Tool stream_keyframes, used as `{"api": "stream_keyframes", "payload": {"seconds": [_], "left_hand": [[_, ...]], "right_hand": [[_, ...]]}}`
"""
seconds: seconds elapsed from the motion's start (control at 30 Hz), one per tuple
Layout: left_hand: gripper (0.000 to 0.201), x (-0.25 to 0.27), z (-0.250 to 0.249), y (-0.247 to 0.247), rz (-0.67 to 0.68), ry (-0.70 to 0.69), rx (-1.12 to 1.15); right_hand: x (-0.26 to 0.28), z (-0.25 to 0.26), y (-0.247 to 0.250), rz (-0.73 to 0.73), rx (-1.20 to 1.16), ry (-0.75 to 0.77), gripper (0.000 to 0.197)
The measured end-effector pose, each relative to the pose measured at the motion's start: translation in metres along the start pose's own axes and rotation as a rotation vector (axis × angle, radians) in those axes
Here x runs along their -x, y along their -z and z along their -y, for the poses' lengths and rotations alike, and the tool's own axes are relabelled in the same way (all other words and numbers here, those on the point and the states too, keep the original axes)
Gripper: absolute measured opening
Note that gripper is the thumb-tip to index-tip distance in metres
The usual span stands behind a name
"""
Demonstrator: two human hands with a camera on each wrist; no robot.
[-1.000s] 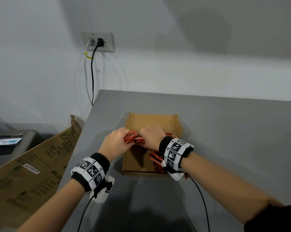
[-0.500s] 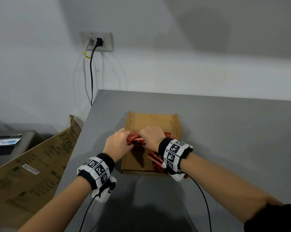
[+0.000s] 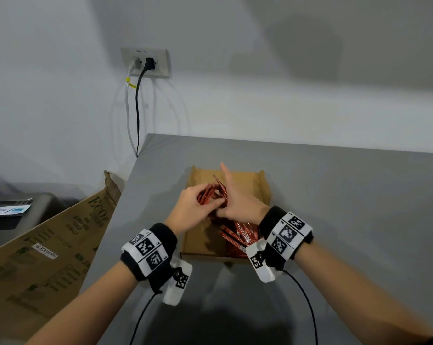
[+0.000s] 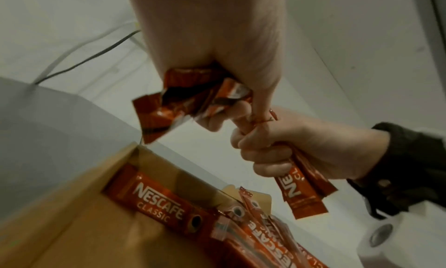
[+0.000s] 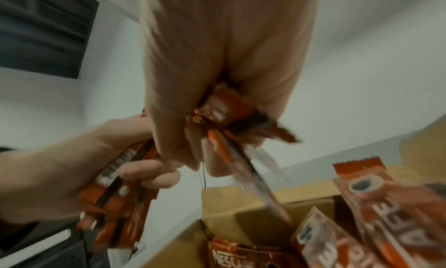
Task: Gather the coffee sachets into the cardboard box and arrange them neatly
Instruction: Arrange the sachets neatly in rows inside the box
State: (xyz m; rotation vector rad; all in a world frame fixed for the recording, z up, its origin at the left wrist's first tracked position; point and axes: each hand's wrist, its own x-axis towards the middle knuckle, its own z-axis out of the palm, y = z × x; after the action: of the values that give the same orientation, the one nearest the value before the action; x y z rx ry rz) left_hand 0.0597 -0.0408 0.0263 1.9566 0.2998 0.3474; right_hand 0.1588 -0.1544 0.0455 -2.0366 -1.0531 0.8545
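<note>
Red coffee sachets [image 3: 211, 192] are held in a bunch above the cardboard box [image 3: 200, 241], gripped from both sides. The left hand [image 3: 189, 212] is curled round the left end of the bunch; in the left wrist view its fingers [image 4: 212, 121] are wrapped over crumpled sachet ends. The right hand [image 3: 237, 204] is closed on the right end – fingers bent round several sachets, with one finger stuck out toward the far wall in the head view. Both hands are touching each other over the middle of the box.

The box is set flat on the grey table [image 3: 347, 200], near its left edge, open side up, with low walls and small flaps at the far corners. More sachets [image 3: 240, 239] are piled loosely inside at the near right corner, overlapping at mixed angles – not lined up. One sachet [image 4: 156, 199] is seen lying flat against the box wall in the left wrist view, its printed side facing up. How many sachets are held cannot be told; the right wrist view is blurred.

Black wristbands with black-and-white square markers are worn on both wrists, each with a thin cable trailing toward the near edge. A large flattened carton [image 3: 48, 247] is leaned beside the table on the left. A wall socket [image 3: 145, 62] with two plugs is seen on the far wall.
</note>
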Motion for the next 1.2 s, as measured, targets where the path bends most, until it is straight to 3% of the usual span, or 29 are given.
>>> {"api": "stream_keyframes", "payload": {"seconds": [0.1,0.23,0.33,0.5,0.63,0.73,0.83,0.93,1.07,1.2], "left_hand": [[0.018,0.0,0.0,0.0,0.021,0.05,0.053],[0.011,0.001,0.001,0.003,0.026,0.054,0.009],[0.012,0.0,0.002,0.007,-0.043,0.117,0.048],[0.007,0.002,-0.003,0.0,0.112,0.117,0.035],[0.017,-0.001,-0.01,-0.003,0.092,0.141,0.014],[0.01,-0.005,-0.005,0.0,-0.034,0.136,-0.027],[0.008,-0.003,0.005,0.007,-0.203,0.123,0.014],[0.006,0.004,0.005,0.01,-0.212,0.007,0.096],[0.012,0.005,0.003,0.012,-0.211,-0.254,0.087],[0.012,0.001,-0.001,0.015,-0.239,-0.427,-0.002]], "right_hand": [[0.007,-0.003,0.002,0.0,-0.097,-0.013,0.103],[0.012,-0.014,0.001,-0.018,-0.026,0.024,0.094],[0.013,-0.022,0.001,-0.084,-0.062,0.005,0.103],[0.014,-0.013,-0.005,-0.091,-0.104,0.029,0.125],[0.011,-0.009,-0.005,-0.076,-0.111,0.056,0.126],[0.013,-0.013,0.002,-0.114,-0.102,0.077,0.106],[0.015,-0.023,0.014,-0.32,-0.035,0.019,0.061],[0.016,-0.031,0.02,-0.445,-0.006,0.022,0.026],[0.017,-0.03,0.019,-0.25,0.002,-0.022,0.039],[0.015,-0.027,0.016,-0.075,-0.26,-0.011,0.023]]}}
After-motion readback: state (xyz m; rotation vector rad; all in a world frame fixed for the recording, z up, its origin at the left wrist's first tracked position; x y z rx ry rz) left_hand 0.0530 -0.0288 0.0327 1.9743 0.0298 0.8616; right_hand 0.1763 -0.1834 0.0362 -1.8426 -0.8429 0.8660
